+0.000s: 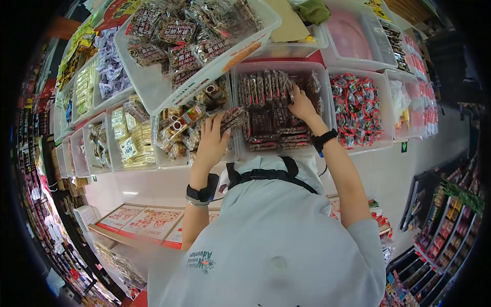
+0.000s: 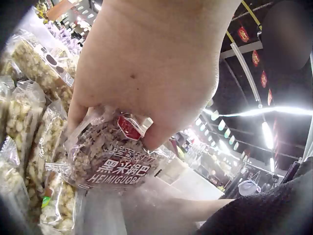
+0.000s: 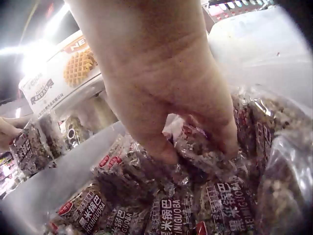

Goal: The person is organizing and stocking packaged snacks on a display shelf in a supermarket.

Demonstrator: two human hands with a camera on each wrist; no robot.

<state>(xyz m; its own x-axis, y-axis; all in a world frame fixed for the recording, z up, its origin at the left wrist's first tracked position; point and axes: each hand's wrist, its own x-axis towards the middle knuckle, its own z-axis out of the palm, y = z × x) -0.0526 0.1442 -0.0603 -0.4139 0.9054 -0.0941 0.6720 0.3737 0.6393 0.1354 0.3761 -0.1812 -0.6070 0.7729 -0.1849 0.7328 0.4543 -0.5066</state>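
My left hand (image 1: 210,138) holds black rice cracker packets (image 2: 110,156) at the left side of a clear plastic bin (image 1: 279,65). "HEIMIGUOBA" reads on the front packet's clear wrapper in the left wrist view. Inside that bin, more of the same packets (image 1: 261,87) stand on edge in a row, with others lying in front. My right hand (image 1: 304,107) reaches into the bin's right part. Its thumb and fingers pinch the top of a packet (image 3: 193,142) in the right wrist view, fingertips partly hidden among the wrappers.
A tilted box (image 1: 204,84) full of similar packets sits over the bins at the upper left. Wrapped nut-coloured bars (image 1: 176,148) fill the bin on the left. Red-wrapped sweets (image 1: 355,110) fill the one on the right. Display shelves (image 1: 450,215) stand behind at the right.
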